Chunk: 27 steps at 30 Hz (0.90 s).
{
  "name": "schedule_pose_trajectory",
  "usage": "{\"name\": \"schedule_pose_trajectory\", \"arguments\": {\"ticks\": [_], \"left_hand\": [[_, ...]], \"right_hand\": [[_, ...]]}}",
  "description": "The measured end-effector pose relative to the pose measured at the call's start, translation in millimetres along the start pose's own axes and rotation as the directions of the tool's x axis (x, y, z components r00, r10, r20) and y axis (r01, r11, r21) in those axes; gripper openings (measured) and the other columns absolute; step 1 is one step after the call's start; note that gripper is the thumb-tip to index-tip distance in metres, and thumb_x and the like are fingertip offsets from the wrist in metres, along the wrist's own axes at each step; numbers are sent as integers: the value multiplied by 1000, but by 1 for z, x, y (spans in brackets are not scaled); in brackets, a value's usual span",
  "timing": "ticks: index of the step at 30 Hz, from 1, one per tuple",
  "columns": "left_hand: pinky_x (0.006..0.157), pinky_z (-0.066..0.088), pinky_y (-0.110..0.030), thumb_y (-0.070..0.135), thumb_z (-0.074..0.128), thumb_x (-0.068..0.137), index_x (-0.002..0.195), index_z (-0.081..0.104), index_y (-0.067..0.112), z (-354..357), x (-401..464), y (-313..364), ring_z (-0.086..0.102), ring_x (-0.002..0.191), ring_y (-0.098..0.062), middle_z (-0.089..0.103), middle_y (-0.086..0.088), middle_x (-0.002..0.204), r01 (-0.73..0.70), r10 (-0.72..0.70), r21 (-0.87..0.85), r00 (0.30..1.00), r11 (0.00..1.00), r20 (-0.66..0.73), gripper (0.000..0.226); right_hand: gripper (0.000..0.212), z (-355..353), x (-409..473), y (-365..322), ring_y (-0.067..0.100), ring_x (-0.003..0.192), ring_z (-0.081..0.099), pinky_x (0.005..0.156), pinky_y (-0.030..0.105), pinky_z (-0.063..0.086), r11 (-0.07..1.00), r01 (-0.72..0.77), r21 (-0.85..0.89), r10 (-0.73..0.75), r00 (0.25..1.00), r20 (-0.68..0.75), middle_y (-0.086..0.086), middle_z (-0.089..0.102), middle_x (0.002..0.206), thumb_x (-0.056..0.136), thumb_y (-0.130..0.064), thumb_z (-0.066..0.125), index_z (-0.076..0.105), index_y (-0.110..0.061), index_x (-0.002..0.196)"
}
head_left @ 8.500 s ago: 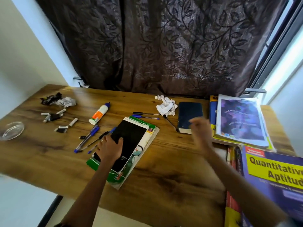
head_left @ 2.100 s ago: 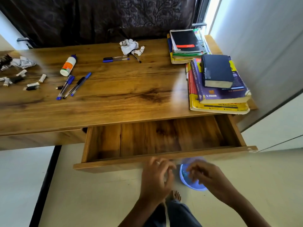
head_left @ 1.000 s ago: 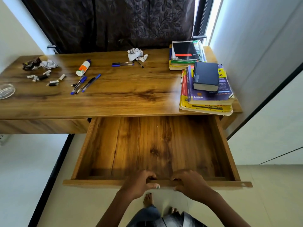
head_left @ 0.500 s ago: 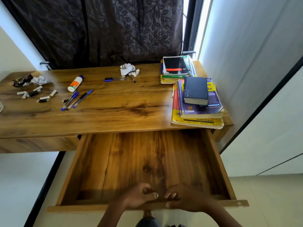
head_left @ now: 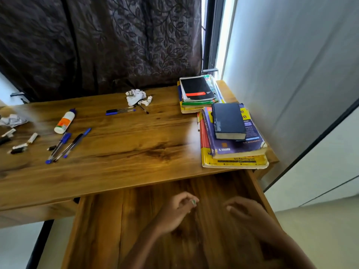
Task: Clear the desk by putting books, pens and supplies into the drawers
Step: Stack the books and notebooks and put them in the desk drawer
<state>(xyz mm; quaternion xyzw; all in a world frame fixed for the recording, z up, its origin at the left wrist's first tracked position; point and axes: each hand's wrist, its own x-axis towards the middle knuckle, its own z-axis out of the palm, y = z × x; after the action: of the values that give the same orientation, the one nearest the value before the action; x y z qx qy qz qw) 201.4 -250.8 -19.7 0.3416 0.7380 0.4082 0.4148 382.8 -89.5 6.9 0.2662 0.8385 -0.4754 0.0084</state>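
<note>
The drawer (head_left: pixel 108 226) stood pulled out below the front edge of the table (head_left: pixel 120 152), its wooden floor bare, and both hands hung over it holding nothing. The left hand (head_left: pixel 174 212) had its fingers (head_left: pixel 191 199) loosely curled and the right hand (head_left: pixel 246 212) had its fingers half spread; motion blur hid finer detail. What mattered for the coming move was the near book stack (head_left: pixel 233 152), which lay beyond the drawer's far right corner, up and away from the hands. The right hand sat almost straight below that stack and was the nearer one; the left hand was further off to the side. The stack's long axis ran away from the person, spines to the left, with a dark hardback (head_left: pixel 227 121) on top, tilted slightly off the books beneath. A second pile topped by a black notebook (head_left: pixel 196 88) lay behind the stack against the curtain (head_left: pixel 116 45). Left of the stack, well apart, were two pens (head_left: pixel 120 111), crumpled paper (head_left: pixel 136 97), a glue bottle (head_left: pixel 65 121) and a cluster of blue pens (head_left: pixel 66 145). I judged the stack the likely first lift, taken with both hands reaching forward and right, and the hardback could slide off if the pile tipped.
</note>
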Motion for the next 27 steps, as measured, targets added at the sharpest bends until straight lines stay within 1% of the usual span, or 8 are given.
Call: {"name": "schedule_pose_trajectory", "arguments": {"ticks": [3,5,9,14,16,18,22,27], "left_hand": [[72,45,-15,29,51,96,101,62,34,0,19,20,59,83,-4,65,6,96,-90,90,10,992,996,-90,13],[73,44,-18,30,51,96,105,61,34,-2,35,31,60,86,-11,64,4,101,-121,120,-2,981,993,-154,14],[76,45,-11,24,51,95,113,59,24,-7,72,56,57,100,-2,59,7,114,-131,112,-45,950,990,-290,19],[93,48,-31,43,54,86,127,49,20,-2,124,75,51,117,-14,51,-2,130,-25,-5,-94,951,995,-308,47],[78,49,-19,41,52,91,133,44,19,1,138,83,51,116,-14,48,-7,135,19,-70,-163,947,986,-314,48],[74,42,-14,36,44,98,140,37,15,2,149,90,48,118,-15,44,-7,139,72,-125,-176,942,982,-313,47],[92,38,-29,40,36,100,145,28,16,5,160,97,42,125,-18,39,-7,145,126,-166,-154,945,980,-283,51],[94,34,-30,45,35,99,147,25,13,8,172,112,38,132,-25,35,-7,149,154,-187,-139,944,978,-274,59]], "right_hand": [[15,-23,5,-2,0,89,62,71,16,48,998,-7,61,16,987,-159,-13,66,93,92,-18,54,64,-29,94],[14,-42,15,-3,0,87,61,71,15,44,996,-2,84,29,947,-321,-14,66,93,92,-18,54,66,-26,95],[16,-89,49,-9,5,80,61,63,17,46,979,9,205,126,761,-636,0,66,92,94,-15,51,66,-15,99],[36,-126,114,15,24,101,59,87,43,50,980,-128,153,196,755,-626,12,60,114,87,-38,50,60,-15,113],[44,-134,137,23,32,111,53,97,49,44,973,-203,106,224,751,-621,17,54,121,88,-40,51,56,-11,121],[47,-138,155,28,35,113,53,97,47,44,957,-261,124,283,762,-582,19,54,124,91,-40,50,52,-7,125],[57,-138,179,41,37,109,56,95,45,45,929,-331,165,366,765,-529,18,61,120,86,-53,49,56,-9,121],[67,-139,188,39,41,119,46,101,44,39,870,-485,86,454,723,-521,24,47,131,87,-58,45,51,-7,129]]}}
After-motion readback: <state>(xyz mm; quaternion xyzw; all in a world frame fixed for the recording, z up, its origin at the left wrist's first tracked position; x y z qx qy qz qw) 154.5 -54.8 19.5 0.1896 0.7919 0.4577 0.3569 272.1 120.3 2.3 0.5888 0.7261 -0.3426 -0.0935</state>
